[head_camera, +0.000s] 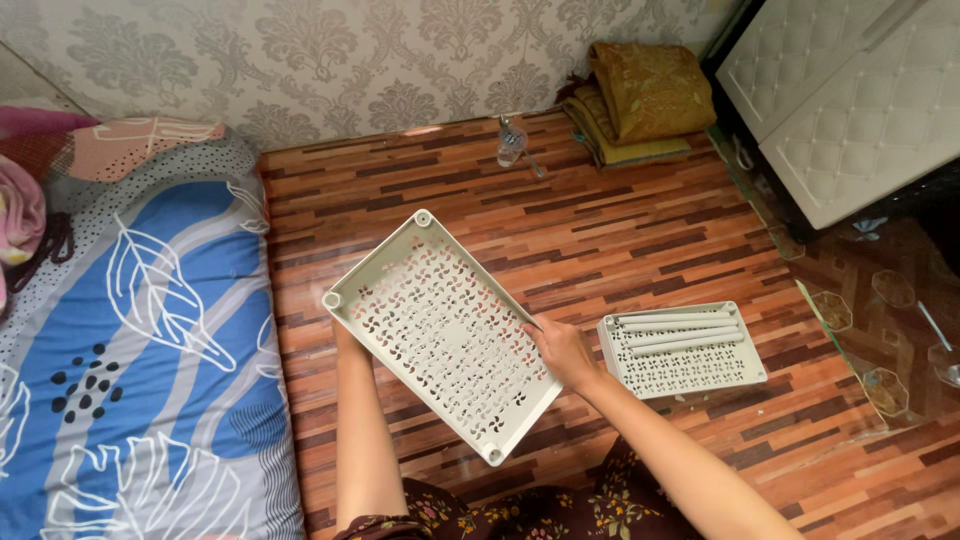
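Above the wood-pattern floor (620, 230), a cream perforated shelf tray (440, 335) is held up tilted, its long edges running diagonally from upper left to lower right, with round sockets showing at three corners. The right hand (562, 350) is closed on the tray's right long edge, thumb on top and fingers curled under the rim. The left hand is hidden behind the tray's near-left edge; only the forearm (360, 440) rises to it, so how it grips I cannot tell.

Just right of that hand, a stack of matching trays (690, 370) lies flat on the floor with several white tubes (680, 333) resting along its far edge. The stack sits near the held tray's lower corner but apart from it.

To the left, a blue leaf-print mattress (130, 340) runs alongside, its edge close to the tray's left corner. Open floor stretches beyond the tray toward the patterned wall (350, 60), where a small clear bottle (511, 140) stands and folded mustard blankets (640, 100) lie. A white quilted cabinet (840, 100) and a glass tabletop (880, 330) bound the right side.
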